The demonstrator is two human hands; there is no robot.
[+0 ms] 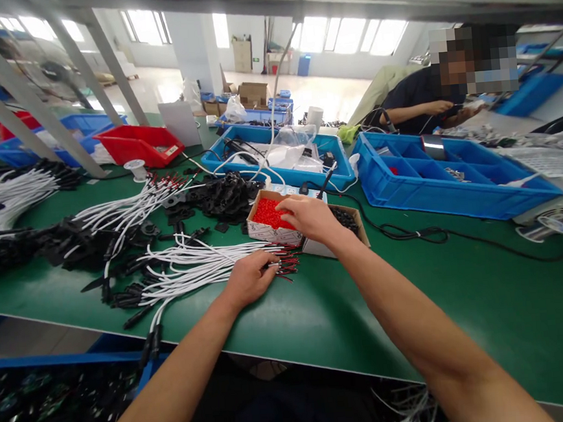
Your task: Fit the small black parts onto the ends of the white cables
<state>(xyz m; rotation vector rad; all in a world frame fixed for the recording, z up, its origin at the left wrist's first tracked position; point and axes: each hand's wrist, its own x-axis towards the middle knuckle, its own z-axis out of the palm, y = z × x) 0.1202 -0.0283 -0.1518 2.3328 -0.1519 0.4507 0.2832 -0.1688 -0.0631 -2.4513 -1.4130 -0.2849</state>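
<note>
Small red pieces (268,213) fill an open cardboard box (274,233) on the counter (300,320), just beyond the wire ends (290,261). A light pick from the top would serve best, I judge. My right hand (310,218) bends over them, fingers (288,205) narrowed (on a piece or not, I can't tell); my left hand (248,278) curls at the wire ends, grip hidden.

The cables (202,264) are white (wire tips (289,262) red and black), the small pieces (267,213) red.

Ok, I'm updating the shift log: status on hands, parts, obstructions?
Right hand at small red parts in cardboard box. Left hand at red-and-black wire ends of white cables. Right forearm partly hides black-parts box.
</note>
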